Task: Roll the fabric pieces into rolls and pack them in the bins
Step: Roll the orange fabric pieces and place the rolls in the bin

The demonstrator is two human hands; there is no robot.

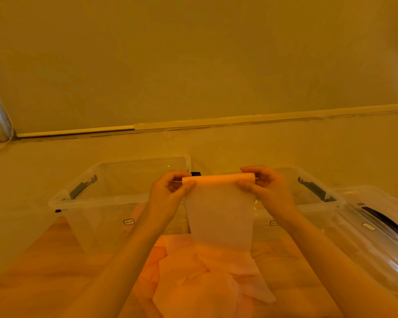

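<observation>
Your left hand (168,191) is curling its fingers and thumb around one end of a half-made roll (218,179), while your right hand (265,187) is pinching the other end the same way — both are gripping it, held up in the air in front of you. The loose tail of the fabric strip (220,216) is hanging straight down from the roll, reaching the pile of fabric pieces (207,278) lying on the wooden table (55,260). Behind your hands two clear plastic bins are standing side by side — the left bin (97,198) and the right bin (319,203). A clear lid (377,226) with a dark handle is lying just beside the right bin.
</observation>
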